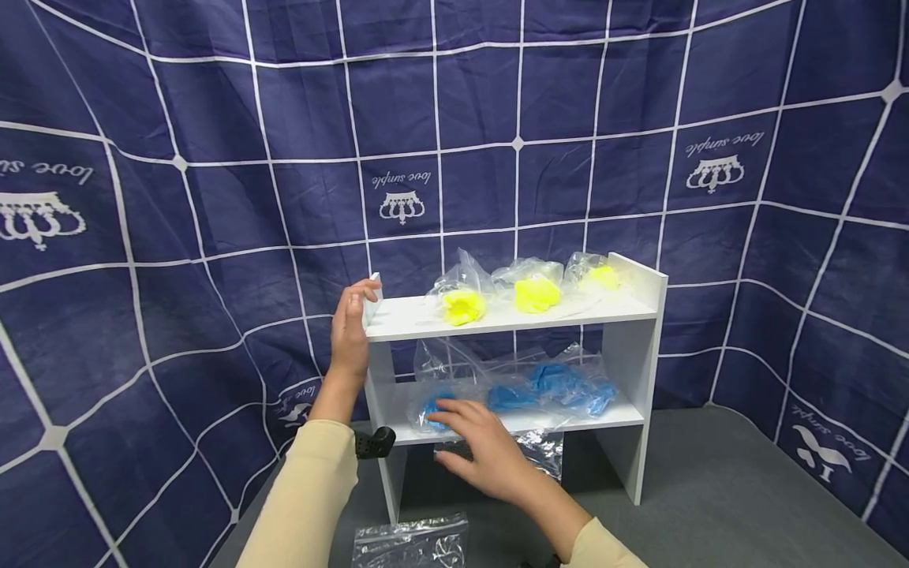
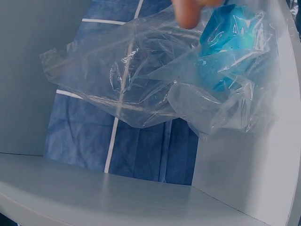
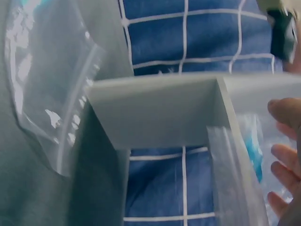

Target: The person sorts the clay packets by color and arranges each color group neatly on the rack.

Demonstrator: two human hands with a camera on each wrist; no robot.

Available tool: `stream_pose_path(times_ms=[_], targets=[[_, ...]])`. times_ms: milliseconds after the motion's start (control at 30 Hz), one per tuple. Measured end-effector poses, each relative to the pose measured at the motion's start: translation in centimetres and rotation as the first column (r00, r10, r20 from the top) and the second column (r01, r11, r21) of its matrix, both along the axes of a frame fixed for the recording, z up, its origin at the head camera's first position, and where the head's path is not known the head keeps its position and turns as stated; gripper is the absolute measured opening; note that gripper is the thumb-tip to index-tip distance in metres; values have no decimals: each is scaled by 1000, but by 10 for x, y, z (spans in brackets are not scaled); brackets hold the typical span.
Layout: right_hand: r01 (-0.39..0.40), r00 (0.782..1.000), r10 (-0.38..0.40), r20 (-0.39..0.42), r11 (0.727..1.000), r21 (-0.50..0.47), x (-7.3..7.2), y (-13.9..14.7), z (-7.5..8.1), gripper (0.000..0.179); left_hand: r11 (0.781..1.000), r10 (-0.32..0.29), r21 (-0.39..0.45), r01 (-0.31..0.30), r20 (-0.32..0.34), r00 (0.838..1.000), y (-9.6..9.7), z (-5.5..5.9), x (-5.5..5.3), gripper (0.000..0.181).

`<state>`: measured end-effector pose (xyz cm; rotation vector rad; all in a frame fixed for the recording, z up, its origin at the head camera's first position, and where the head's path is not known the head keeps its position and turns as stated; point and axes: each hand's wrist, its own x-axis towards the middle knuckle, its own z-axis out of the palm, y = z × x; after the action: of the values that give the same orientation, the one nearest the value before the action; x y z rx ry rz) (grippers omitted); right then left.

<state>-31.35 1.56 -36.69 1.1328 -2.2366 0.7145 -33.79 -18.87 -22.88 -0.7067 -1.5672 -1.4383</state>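
A white two-tier shelf (image 1: 398,317) stands in the middle of the head view. My left hand (image 1: 350,335) grips its left side panel, fingers bent over the top edge. In front of the lower board is my right hand (image 1: 490,454), fingers spread and loosely bent, nothing between them. Just beyond its fingertips lies a clear plastic bag with something blue inside (image 2: 230,44), at the left end of the lower board. More blue items in clear bags (image 1: 561,383) lie to its right. The upper board bears three clear bags with yellow contents (image 1: 536,294).
A clear zip bag (image 1: 410,543) lies on the dark grey surface (image 1: 685,473) in front of the shelf. Another clear bag (image 1: 543,450) shows below the lower board, partly hidden by my right hand. Behind hangs a navy curtain (image 1: 476,95) with white lines.
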Motion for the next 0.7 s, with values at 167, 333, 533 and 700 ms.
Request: stream_pose_path(times_ms=[167,333,533,700], targets=[[-3,989,6,-147,1000,26,20,-8,-17,45,1000,-1,4,1,7,1000,0,-1,0,32],[-66,976,77,-203,996,60,37,-14,-37,38,1000,4,2,-4,3,1000,-3,-3,-7,34],[-192,973,209,-94,968,163,46,-24,-61,43,1000,17,-1,-17,3,1000,-5,0,-5,34],[-223,974,229,8,939,260,47,-36,-96,46,1000,10,12,-10,-3,1000,-5,1,-1,33]])
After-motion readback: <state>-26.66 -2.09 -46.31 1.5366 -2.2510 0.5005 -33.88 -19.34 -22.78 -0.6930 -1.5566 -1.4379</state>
